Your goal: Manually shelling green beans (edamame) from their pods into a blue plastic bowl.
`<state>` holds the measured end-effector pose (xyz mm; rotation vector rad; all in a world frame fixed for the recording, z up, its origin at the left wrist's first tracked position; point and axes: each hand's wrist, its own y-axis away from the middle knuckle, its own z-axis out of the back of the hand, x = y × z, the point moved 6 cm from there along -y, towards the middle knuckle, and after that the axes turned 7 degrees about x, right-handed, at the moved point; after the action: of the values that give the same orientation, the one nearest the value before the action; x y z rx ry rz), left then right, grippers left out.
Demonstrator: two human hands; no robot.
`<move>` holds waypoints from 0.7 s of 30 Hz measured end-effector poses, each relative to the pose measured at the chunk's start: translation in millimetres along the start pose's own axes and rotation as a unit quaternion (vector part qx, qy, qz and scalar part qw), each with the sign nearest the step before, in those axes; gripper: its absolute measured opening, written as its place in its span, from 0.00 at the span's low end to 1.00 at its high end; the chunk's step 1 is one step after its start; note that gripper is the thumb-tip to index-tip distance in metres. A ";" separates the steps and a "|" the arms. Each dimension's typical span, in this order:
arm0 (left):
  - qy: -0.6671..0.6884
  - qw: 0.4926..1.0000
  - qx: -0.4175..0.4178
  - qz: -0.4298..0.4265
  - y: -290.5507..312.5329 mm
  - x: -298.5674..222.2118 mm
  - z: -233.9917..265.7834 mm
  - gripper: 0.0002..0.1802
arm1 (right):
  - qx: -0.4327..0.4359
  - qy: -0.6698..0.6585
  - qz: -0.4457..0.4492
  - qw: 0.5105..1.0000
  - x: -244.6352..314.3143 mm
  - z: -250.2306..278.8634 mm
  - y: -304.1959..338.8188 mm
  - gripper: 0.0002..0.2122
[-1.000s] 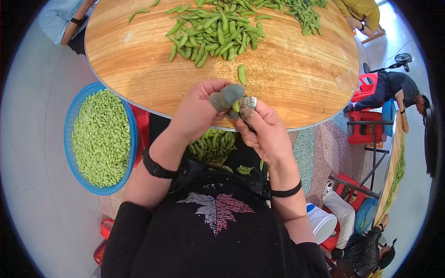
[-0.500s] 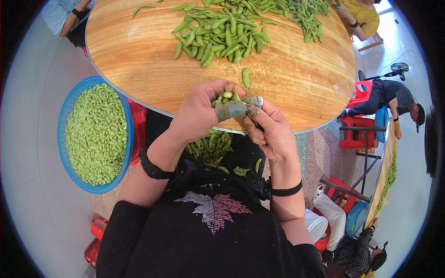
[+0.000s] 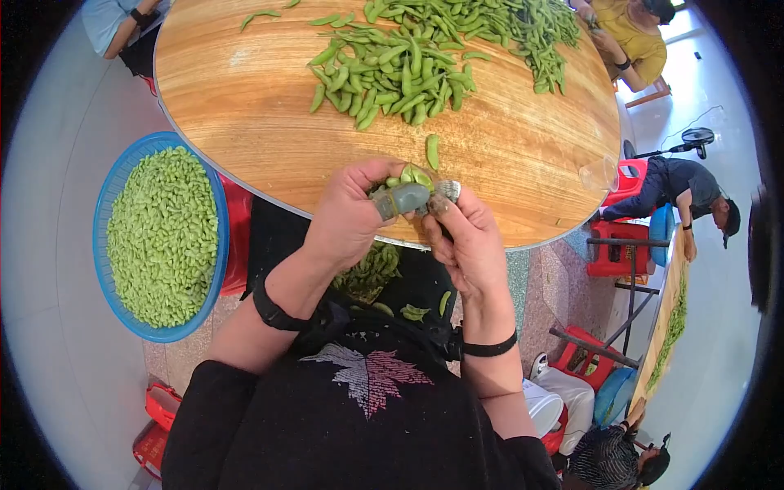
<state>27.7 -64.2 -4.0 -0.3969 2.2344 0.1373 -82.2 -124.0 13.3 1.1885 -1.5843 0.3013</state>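
Working together just above the near edge of the round wooden surface (image 3: 245,122), the left hand (image 3: 351,216) and the right hand (image 3: 465,241) meet over a single green bean pod (image 3: 415,176). The left hand's fingers are closed on the pod, pinching it between the forefinger and a thumb that wears a grey-green rubber cap (image 3: 402,198). The right hand's fingers are curled in against the same pod from the other side, and its thumb carries a small metal-tipped guard (image 3: 446,191) touching the pod's end. Pale green beans show where the pod sits between the two thumbs.

Each wrist bears a black band — the left band (image 3: 273,310) is broad, the right band (image 3: 490,349) thin.

On the surface, one loose pod (image 3: 432,151) lies alone just beyond the hands, toward the middle. Farther off, a heap of unshelled pods (image 3: 392,69) spreads across the middle and far side, thinning toward the far right edge.

Beside the left edge of the surface, lower down, a blue basket (image 3: 214,220) holds a full load of shelled green beans (image 3: 159,233). Below the hands, in the person's dark lap, empty pod shells (image 3: 367,273) are gathered — a few lie scattered nearer the right forearm.

Another person in a yellow top (image 3: 633,41) sits at the far right edge.
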 end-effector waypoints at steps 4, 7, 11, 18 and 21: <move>-0.099 0.991 0.042 0.083 1.9 -1.1 0.6 0.14 | -0.092 0.330 0.131 0.930 21.9 19.5 -3.5 0.06; -0.385 0.921 0.061 -0.011 2.7 -21.9 -10.3 0.21 | -0.111 0.220 0.180 0.952 40.6 10.5 7.1 0.12; -0.440 0.892 0.052 -0.088 5.3 -30.8 -18.8 0.28 | -0.057 0.288 0.195 0.936 26.1 -4.4 2.9 0.17; -0.558 0.771 0.163 -0.262 16.2 -35.6 -26.1 0.20 | -0.018 -0.172 0.089 0.981 -1.6 2.9 0.1 0.09; -0.391 0.894 0.057 -0.211 15.3 -39.0 -5.6 0.15 | 0.127 -0.065 0.020 0.990 14.7 -10.3 3.1 0.08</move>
<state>41.8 -41.8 28.9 -0.6229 1.3183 -0.0630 -77.4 -123.0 30.8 1.3953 -1.7229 0.4715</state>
